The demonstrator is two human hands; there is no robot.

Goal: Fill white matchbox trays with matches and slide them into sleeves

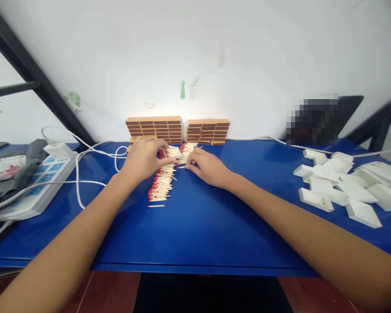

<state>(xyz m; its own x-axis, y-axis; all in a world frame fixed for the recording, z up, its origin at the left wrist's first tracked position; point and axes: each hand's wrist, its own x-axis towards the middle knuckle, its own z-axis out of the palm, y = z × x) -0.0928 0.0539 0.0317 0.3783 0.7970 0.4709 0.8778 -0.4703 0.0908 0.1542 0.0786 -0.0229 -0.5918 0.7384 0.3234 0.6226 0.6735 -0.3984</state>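
A big white wall [247, 56] stands at the back. In front of it is a blue table [195, 230]. On the left of the table lies a fat white power strip [57, 191] with blue parts, and white cords curl near it. On the right, lots of white trays [355, 191] lie in a messy heap. Behind them, a dark flat thing [350, 117] leans on the wall, and part of it is blurred out.

Two stacks of little brown boxes stand by the wall: the left stack [154, 128] is wider than the right stack [211, 130]. There is a small gap between them.

The left hand [146, 156] is in front of the left stack. Its thumb and fingers hold a small tray [180, 152] full of matches, one side each. The right hand [208, 167] is just beside it, with its thumb and finger close together by a thin match [181, 167]. I cannot tell if they pinch it.

Under and around the small tray, a long pile of matches [161, 182] lies on the table, with most red tips to the left. One lone match [156, 206] lies flat below the pile.
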